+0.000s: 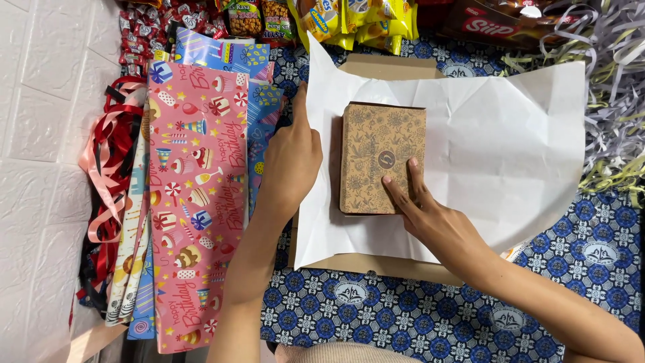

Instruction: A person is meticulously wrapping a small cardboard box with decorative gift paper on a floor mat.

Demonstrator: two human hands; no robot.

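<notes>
A brown patterned cardboard box (383, 156) lies on a creased sheet of white paper (497, 148), which is spread over a flat brown cardboard piece (376, 267). My right hand (430, 215) rests on the box's near right corner, two fingers flat on the lid. At the paper's left edge, my left hand (290, 161) presses down beside the box with its index finger pointing away from me. Neither hand grips anything.
A pink roll of party-print gift wrap (195, 202) lies to the left with more rolls (134, 269) under it. Red and pink ribbons (107, 175) sit by the white wall. Snack packets (349, 20) line the far edge. Shredded paper (615, 87) is at the right.
</notes>
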